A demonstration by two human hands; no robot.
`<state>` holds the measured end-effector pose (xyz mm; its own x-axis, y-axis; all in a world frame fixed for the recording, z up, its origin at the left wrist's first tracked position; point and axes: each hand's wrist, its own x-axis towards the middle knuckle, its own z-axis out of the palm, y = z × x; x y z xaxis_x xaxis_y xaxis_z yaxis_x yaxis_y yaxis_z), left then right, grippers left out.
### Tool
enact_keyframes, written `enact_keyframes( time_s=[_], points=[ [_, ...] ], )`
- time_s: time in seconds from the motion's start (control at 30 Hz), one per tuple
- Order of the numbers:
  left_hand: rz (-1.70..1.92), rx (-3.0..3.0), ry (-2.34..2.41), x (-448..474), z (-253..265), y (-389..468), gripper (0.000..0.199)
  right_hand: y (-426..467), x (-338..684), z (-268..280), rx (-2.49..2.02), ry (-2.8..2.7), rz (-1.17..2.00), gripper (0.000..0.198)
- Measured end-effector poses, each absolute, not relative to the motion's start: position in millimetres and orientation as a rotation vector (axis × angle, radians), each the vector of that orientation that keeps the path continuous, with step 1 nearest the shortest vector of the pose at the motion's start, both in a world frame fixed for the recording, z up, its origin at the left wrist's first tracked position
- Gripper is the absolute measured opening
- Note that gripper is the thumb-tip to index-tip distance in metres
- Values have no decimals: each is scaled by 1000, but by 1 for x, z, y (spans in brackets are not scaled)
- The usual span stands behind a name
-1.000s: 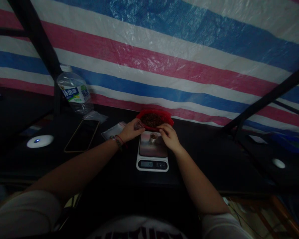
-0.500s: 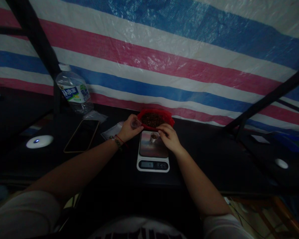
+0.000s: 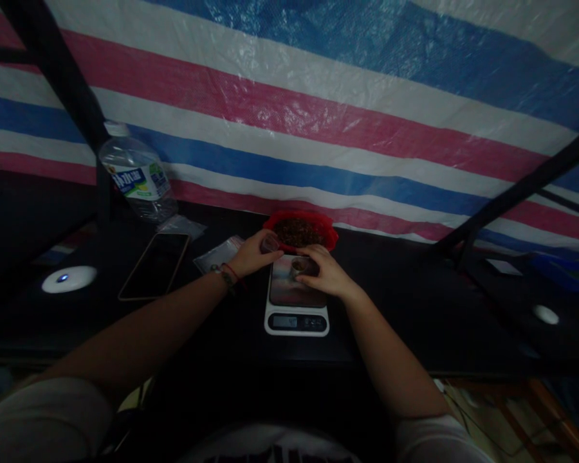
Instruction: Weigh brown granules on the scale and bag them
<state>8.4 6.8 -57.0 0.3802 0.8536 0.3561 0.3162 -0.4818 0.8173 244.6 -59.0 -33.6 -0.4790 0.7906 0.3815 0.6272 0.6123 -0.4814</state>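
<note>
A white kitchen scale (image 3: 298,321) with a shiny plate and a lit display lies in front of me. On its plate stands a small metal cup (image 3: 294,269) with brown bits inside. My right hand (image 3: 328,276) reaches round this cup from the right, thumb at the near side and fingers at the far side. My left hand (image 3: 253,254) holds a small clear plastic cup (image 3: 269,243) just left of the scale's far edge. Behind both hands sits a red basin (image 3: 332,231) filled with dark brown, dried-looking pieces (image 3: 296,230).
Clear plastic bags (image 3: 212,256) lie left of my left hand. Farther left are a phone (image 3: 155,265), a white oval device (image 3: 70,279) and a large clear bottle (image 3: 137,170). A striped sheet (image 3: 318,128) hangs behind the black table (image 3: 405,308).
My right hand has moved from beside the small metal cup to round it, thumb now at its near side. My left hand, with the plastic cup, has shifted slightly right.
</note>
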Motion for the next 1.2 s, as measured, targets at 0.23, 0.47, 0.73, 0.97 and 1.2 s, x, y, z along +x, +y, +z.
enact_keyframes(
  time_s=[0.23,0.47,0.73,0.97,1.2],
  points=[
    [1011,2009,1025,6,-62,11,56,-58,246,-34,-1112,-2288,380,60],
    [1026,1981,998,7,-62,11,50,-59,244,-34,-1179,-2268,388,52],
    [1001,1997,980,7,-54,5,38,-52,239,-50,-1115,-1881,606,36],
    [1031,1962,913,6,-57,6,36,-26,225,-18,-969,-1767,732,51],
    [1143,1893,899,5,-61,7,45,-1,196,17,-987,-1994,873,48]
  ],
)
